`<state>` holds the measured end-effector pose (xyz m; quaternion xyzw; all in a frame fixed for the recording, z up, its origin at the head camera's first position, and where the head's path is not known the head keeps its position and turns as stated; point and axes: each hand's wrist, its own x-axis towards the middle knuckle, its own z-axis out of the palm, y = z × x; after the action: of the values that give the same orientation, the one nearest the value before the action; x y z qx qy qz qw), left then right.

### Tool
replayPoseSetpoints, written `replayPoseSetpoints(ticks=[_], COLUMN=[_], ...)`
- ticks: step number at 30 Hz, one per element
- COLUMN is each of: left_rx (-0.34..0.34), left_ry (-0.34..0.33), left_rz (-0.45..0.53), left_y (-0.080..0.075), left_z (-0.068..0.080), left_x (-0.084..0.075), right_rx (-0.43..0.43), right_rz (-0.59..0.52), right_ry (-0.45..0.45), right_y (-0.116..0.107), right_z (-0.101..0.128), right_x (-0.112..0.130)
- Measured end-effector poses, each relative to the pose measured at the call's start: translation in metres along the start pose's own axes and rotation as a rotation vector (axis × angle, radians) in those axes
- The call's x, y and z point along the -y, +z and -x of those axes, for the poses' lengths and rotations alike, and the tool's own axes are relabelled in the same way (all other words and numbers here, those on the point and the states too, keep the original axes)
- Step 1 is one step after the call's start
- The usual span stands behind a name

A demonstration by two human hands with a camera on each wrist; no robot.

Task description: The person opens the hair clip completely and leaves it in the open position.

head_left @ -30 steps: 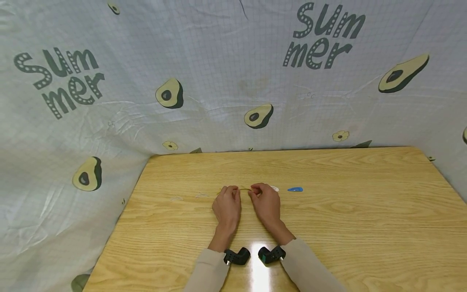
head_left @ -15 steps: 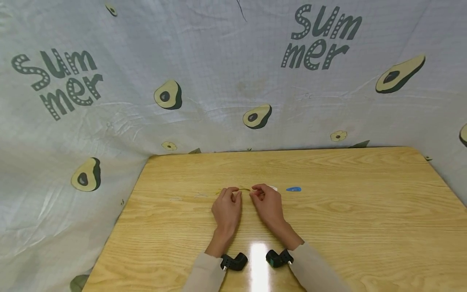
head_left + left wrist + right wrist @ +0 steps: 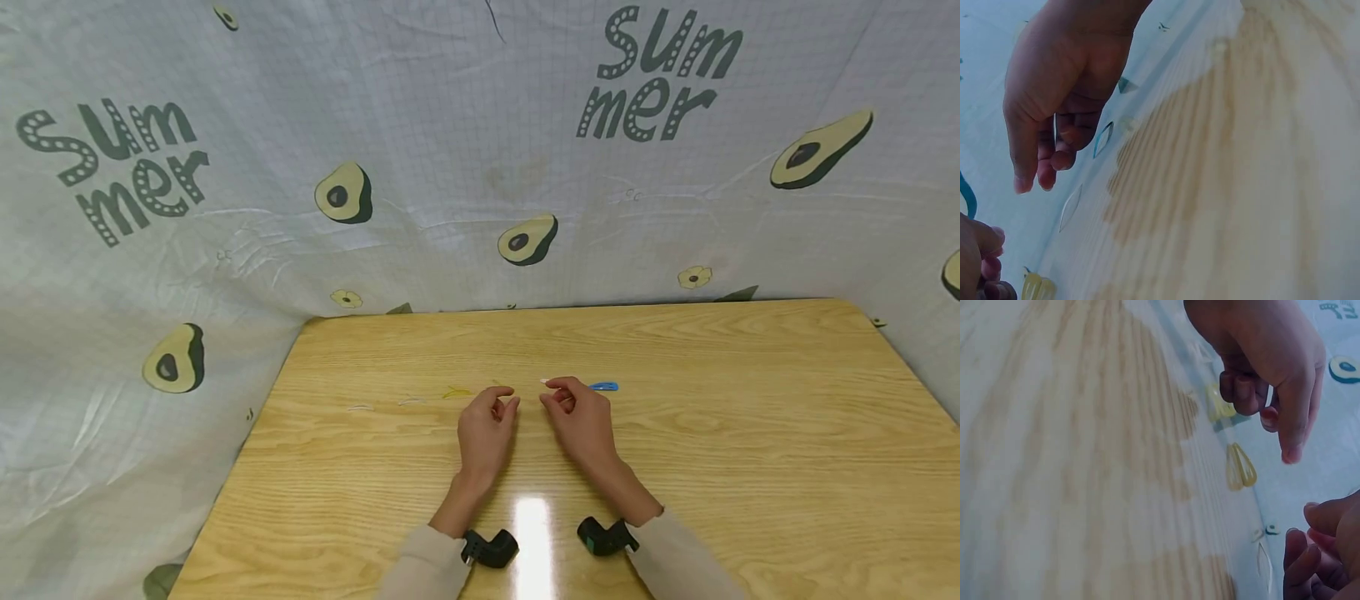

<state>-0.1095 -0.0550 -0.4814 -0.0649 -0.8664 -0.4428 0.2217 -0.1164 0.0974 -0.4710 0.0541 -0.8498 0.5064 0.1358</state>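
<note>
From my remote seat, left to right: a yellow clip (image 3: 456,392) lies on the table (image 3: 750,467) at ten o'clock of my left hand (image 3: 487,429), whose loosely curled fingers hold nothing. My right hand (image 3: 581,421) pinches a white clip (image 3: 545,382); a blue clip (image 3: 604,387) lies just beside it at two o'clock.

Your hands have open table (image 3: 675,467) on every side. Low obstacles only: yellow clip (image 3: 455,392) lies left of them, blue clip (image 3: 604,387) right. Backdrop sheet (image 3: 465,167) blocks the far edge.
</note>
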Motion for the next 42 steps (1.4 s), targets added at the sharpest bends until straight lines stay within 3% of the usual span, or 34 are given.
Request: replayPoseSetpoints(ticks=[6,15,24,34,42], left_rx=[0.034,0.078,0.113,0.159,0.187], left_ry=[-0.035,-0.022,-0.001,-0.028,-0.062], left_rz=[0.025,0.013,-0.076,-0.233,-0.27], left_y=[0.011,0.026,0.037,0.04,0.043], left_z=[-0.001,-0.005,-0.012,-0.016,-0.019], left_x=[-0.006,-0.008,-0.004,-0.005,-0.005], right_rx=[-0.032,-0.026,-0.027,-0.045,-0.048], right_rz=[0.004,0.022,0.011,0.067,0.126], right_ry=[0.019,0.069,0.096,0.089,0.058], right_y=[-0.009,-0.018,-0.014,-0.01,-0.007], right_z=[-0.001,-0.002,-0.008,-0.009,-0.01], right_x=[-0.01,-0.022,-0.029,-0.029,-0.03])
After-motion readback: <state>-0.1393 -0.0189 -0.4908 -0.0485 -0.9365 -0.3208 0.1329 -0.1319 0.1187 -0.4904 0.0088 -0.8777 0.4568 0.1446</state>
